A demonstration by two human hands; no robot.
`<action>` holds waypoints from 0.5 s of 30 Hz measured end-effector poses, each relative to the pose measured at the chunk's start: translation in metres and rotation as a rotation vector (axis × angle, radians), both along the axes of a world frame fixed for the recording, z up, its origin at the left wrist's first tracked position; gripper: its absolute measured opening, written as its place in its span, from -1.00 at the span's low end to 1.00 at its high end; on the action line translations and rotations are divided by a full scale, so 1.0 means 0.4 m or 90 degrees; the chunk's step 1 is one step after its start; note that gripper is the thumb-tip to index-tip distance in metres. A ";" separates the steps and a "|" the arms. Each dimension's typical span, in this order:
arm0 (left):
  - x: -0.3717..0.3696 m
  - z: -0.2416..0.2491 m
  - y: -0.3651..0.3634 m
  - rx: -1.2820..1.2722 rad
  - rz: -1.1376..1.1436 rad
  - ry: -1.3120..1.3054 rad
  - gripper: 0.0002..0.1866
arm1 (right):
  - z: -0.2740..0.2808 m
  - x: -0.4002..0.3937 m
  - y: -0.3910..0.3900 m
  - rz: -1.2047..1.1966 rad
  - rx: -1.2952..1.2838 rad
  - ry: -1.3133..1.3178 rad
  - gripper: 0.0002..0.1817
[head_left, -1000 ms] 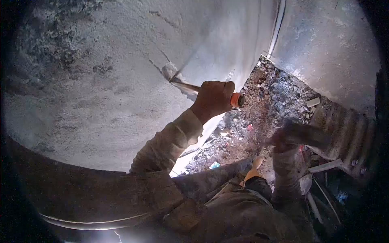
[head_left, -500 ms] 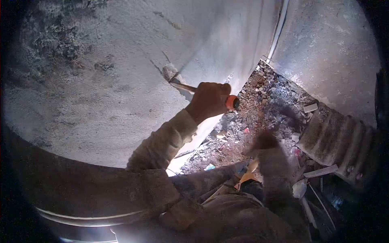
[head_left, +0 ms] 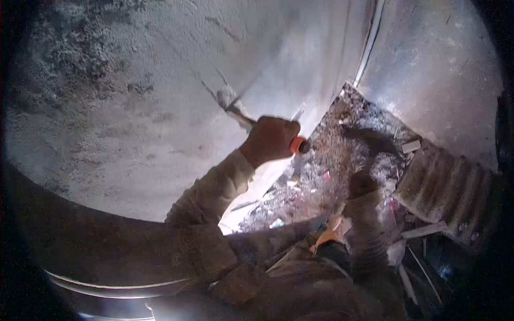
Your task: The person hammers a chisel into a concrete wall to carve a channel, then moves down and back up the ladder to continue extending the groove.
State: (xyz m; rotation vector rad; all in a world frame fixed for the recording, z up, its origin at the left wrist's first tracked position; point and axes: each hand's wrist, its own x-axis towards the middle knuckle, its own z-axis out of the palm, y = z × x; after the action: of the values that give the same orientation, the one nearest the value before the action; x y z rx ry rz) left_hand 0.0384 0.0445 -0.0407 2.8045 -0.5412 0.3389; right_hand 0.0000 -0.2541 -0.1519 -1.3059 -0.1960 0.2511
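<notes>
My left hand (head_left: 272,140) is closed round a chisel (head_left: 243,119) with an orange collar and a dark butt end. Its tip rests at a chipped, rough patch (head_left: 227,98) on the grey plastered wall. Lower right, my right hand (head_left: 364,183) is dark and smeared by motion, a little apart from the chisel's butt. It appears closed round the handle of a hammer, whose dark, blurred head (head_left: 370,138) shows above the hand over the rubble. Fine details of that grip are hidden.
Rubble (head_left: 334,155) with stone bits and scraps covers the ground in the corner. A ribbed, corrugated piece (head_left: 450,190) lies at right, by a pale strip (head_left: 424,230). A thin pipe (head_left: 368,48) runs up the wall corner. An orange-brown scrap (head_left: 329,234) lies below my right hand.
My left hand has shifted slightly left and down, still holding the chisel at the wall. My right hand has moved a little right, and the hammer's head stands higher.
</notes>
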 end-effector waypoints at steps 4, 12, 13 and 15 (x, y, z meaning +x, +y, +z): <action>0.007 0.013 0.018 -0.009 0.013 0.014 -0.69 | 0.095 -0.010 -0.046 -0.041 -0.028 0.029 -0.69; -0.018 0.011 0.004 0.038 -0.012 0.052 -0.74 | 0.023 0.037 -0.088 -0.135 0.311 0.184 -0.68; -0.008 0.029 0.015 0.008 -0.007 0.033 -0.74 | 0.073 0.033 -0.091 -0.081 0.188 0.106 -0.70; 0.002 0.022 0.031 0.007 -0.008 0.032 -0.71 | 0.117 -0.001 -0.042 0.011 -0.128 0.001 -0.74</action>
State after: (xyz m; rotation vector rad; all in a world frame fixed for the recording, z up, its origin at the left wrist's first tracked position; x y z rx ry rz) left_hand 0.0393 0.0571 -0.0320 2.8102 -0.5506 0.2619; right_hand -0.0003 -0.2708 -0.1050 -1.5045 -0.1842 0.2913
